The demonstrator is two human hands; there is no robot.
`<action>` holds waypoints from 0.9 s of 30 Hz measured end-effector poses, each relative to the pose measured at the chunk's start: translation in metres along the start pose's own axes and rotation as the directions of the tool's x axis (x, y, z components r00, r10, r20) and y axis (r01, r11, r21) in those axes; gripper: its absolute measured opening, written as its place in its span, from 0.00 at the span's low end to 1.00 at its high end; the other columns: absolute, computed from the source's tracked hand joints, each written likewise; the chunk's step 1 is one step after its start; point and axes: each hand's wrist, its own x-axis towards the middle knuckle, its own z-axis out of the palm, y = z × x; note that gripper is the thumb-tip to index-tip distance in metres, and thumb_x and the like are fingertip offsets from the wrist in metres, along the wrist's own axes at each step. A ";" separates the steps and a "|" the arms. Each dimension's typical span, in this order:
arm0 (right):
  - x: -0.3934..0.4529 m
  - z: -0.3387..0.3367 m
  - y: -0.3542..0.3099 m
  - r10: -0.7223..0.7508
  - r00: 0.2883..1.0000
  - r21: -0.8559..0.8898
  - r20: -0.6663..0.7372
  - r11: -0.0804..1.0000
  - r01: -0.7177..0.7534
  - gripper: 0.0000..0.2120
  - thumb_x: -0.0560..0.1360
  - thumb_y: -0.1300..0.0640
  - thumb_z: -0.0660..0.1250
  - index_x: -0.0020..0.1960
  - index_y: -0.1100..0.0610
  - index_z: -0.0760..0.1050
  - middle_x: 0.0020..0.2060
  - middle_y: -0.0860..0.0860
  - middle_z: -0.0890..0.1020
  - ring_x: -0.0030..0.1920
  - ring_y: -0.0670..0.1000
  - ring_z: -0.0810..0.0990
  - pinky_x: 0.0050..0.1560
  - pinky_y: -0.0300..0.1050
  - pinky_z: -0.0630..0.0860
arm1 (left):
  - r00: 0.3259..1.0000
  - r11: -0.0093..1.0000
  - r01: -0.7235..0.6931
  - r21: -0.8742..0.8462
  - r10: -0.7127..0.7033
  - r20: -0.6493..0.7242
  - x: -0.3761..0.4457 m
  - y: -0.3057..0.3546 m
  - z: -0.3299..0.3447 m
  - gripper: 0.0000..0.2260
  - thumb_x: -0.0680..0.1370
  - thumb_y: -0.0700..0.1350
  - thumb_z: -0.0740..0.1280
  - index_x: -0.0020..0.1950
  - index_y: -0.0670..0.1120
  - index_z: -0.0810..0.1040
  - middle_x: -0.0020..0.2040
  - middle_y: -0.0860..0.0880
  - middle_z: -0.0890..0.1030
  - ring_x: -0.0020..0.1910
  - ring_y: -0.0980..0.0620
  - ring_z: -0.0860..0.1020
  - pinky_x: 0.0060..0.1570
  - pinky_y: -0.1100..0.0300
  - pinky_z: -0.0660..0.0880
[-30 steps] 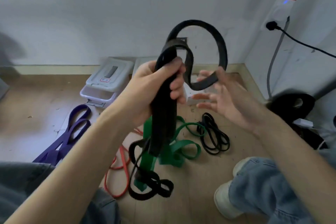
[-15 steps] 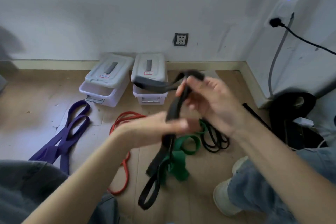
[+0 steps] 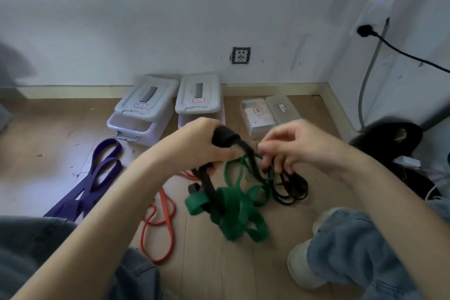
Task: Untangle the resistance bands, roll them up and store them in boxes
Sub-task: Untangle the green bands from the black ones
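Rolling: wide black band (image 3: 225, 140), coil started in the left hand (image 3: 207, 143), its tail running down into the green band (image 3: 233, 204) on the floor (image 3: 36, 165).
Left hand: fingers curled round the coil.
Right hand (image 3: 297, 148): fingertips pinching the tail just beside the coil.
Advice: keep the tail flat and taut; I'd free it from the green loops before turning further.
Snag risk: thin black band (image 3: 291, 187) lies touching the green one.
Boxes (image 3: 143, 109): lidded, along the floor's far edge.

Bare forearms (image 3: 117, 202), faded blue jeans (image 3: 360, 258), white shoe (image 3: 302, 268) (perhaps a sneaker, blurred)
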 end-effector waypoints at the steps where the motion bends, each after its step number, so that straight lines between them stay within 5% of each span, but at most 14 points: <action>1: 0.000 -0.003 -0.004 -0.103 0.990 -0.015 -0.100 0.995 0.102 0.13 0.67 0.49 0.71 0.48 0.55 0.78 0.41 0.49 0.83 0.39 0.45 0.80 0.36 0.34 0.77 | 0.996 0.998 -0.068 0.008 0.067 0.053 -0.001 0.005 0.003 0.03 0.72 0.45 0.69 0.41 0.52 0.77 0.28 0.53 0.80 0.23 0.60 0.76 0.24 0.70 0.72; 3: 0.001 -0.004 -0.010 -0.247 0.965 -0.163 -0.089 0.959 0.230 0.27 0.60 0.44 0.74 0.58 0.42 0.72 0.54 0.35 0.75 0.51 0.34 0.75 0.50 0.28 0.74 | 0.977 0.983 -0.181 0.019 0.177 0.118 -0.005 0.017 0.006 0.05 0.71 0.44 0.68 0.39 0.55 0.77 0.29 0.57 0.80 0.24 0.60 0.78 0.25 0.69 0.73; 5: 0.001 0.007 -0.008 -0.192 0.970 -0.283 0.147 0.932 0.227 0.37 0.60 0.43 0.76 0.65 0.34 0.63 0.61 0.26 0.65 0.60 0.27 0.65 0.61 0.25 0.65 | 0.966 0.969 -0.245 -0.016 0.245 0.086 -0.008 0.022 0.002 0.06 0.68 0.45 0.68 0.38 0.57 0.77 0.29 0.60 0.80 0.25 0.61 0.78 0.25 0.69 0.72; 7: 0.005 0.019 -0.003 -0.203 0.959 -0.231 0.196 0.941 0.246 0.26 0.67 0.50 0.75 0.62 0.46 0.71 0.59 0.38 0.76 0.60 0.39 0.74 0.66 0.43 0.69 | 0.957 0.951 -0.291 -0.100 0.289 -0.032 -0.008 0.021 -0.009 0.07 0.68 0.43 0.69 0.40 0.56 0.78 0.31 0.60 0.81 0.26 0.61 0.79 0.26 0.71 0.72; 10: 0.007 0.019 -0.009 -0.291 0.954 0.304 -0.072 0.905 0.299 0.06 0.71 0.60 0.70 0.46 0.59 0.75 0.36 0.51 0.80 0.41 0.48 0.80 0.59 0.53 0.74 | 0.951 0.888 -0.308 -0.341 0.288 -0.110 0.002 0.001 -0.014 0.08 0.70 0.39 0.71 0.41 0.53 0.79 0.32 0.55 0.82 0.31 0.59 0.80 0.31 0.70 0.74; 11: 0.007 0.015 -0.012 -0.314 0.941 0.452 -0.128 0.826 0.337 0.04 0.70 0.63 0.69 0.43 0.58 0.75 0.32 0.50 0.78 0.36 0.47 0.77 0.53 0.47 0.75 | 0.966 0.892 -0.253 -0.373 0.254 -0.049 0.005 -0.010 -0.005 0.08 0.71 0.38 0.71 0.43 0.51 0.79 0.35 0.53 0.82 0.34 0.57 0.81 0.34 0.67 0.75; 13: 0.006 0.008 -0.015 -0.351 0.918 0.671 -0.187 0.637 0.380 0.07 0.67 0.67 0.66 0.40 0.56 0.74 0.31 0.50 0.76 0.33 0.46 0.74 0.44 0.40 0.75 | 0.967 0.982 -0.111 -0.156 0.143 0.210 0.011 -0.033 0.030 0.08 0.72 0.40 0.71 0.50 0.47 0.78 0.45 0.49 0.82 0.44 0.52 0.81 0.44 0.59 0.78; 16: 0.004 -0.001 -0.016 -0.318 0.904 0.755 -0.284 0.507 0.416 0.06 0.70 0.66 0.64 0.40 0.56 0.73 0.32 0.49 0.75 0.32 0.46 0.73 0.41 0.40 0.76 | 0.873 0.998 0.036 0.045 -0.053 0.486 0.008 -0.058 0.077 0.08 0.75 0.41 0.68 0.53 0.44 0.74 0.50 0.48 0.79 0.53 0.46 0.78 0.53 0.56 0.76; 19: 0.003 -0.004 -0.010 -0.231 0.949 0.558 -0.214 0.769 0.313 0.03 0.71 0.58 0.68 0.38 0.55 0.76 0.29 0.49 0.73 0.34 0.48 0.75 0.48 0.43 0.77 | 0.953 0.983 0.014 -0.184 0.042 0.299 0.009 -0.054 0.059 0.07 0.75 0.36 0.68 0.42 0.45 0.72 0.41 0.49 0.76 0.48 0.44 0.78 0.51 0.56 0.75; 20: 0.003 -0.003 -0.005 -0.174 0.976 0.366 -0.134 0.906 0.212 0.04 0.69 0.56 0.69 0.39 0.56 0.76 0.31 0.50 0.76 0.36 0.49 0.77 0.49 0.43 0.77 | 0.982 0.944 0.010 -0.330 0.053 0.180 0.009 -0.047 0.044 0.08 0.75 0.34 0.66 0.41 0.45 0.72 0.39 0.49 0.77 0.46 0.45 0.78 0.50 0.57 0.76; 22: 0.003 0.004 0.002 -0.032 0.999 0.056 0.036 0.998 0.030 0.09 0.69 0.54 0.71 0.46 0.58 0.77 0.40 0.52 0.83 0.43 0.50 0.82 0.51 0.43 0.78 | 0.996 0.779 -0.069 -0.623 0.088 0.000 0.002 -0.026 0.012 0.06 0.77 0.37 0.65 0.41 0.44 0.72 0.34 0.50 0.75 0.42 0.47 0.78 0.51 0.55 0.77; 24: 0.002 0.013 0.003 -0.033 0.995 0.186 0.093 0.982 0.015 0.16 0.68 0.55 0.71 0.54 0.57 0.76 0.46 0.56 0.84 0.49 0.51 0.83 0.48 0.42 0.80 | 0.982 0.684 -0.173 -0.708 0.172 -0.074 -0.005 -0.008 -0.011 0.05 0.76 0.42 0.65 0.41 0.48 0.73 0.31 0.53 0.72 0.39 0.47 0.75 0.51 0.51 0.76; 27: 0.003 0.011 -0.002 -0.163 0.986 0.451 -0.040 0.878 0.163 0.18 0.65 0.56 0.73 0.54 0.58 0.76 0.40 0.55 0.84 0.44 0.53 0.83 0.45 0.41 0.80 | 0.964 0.787 -0.265 -0.557 0.222 -0.146 -0.007 0.008 -0.017 0.08 0.78 0.37 0.63 0.40 0.46 0.72 0.30 0.52 0.71 0.37 0.48 0.75 0.44 0.55 0.75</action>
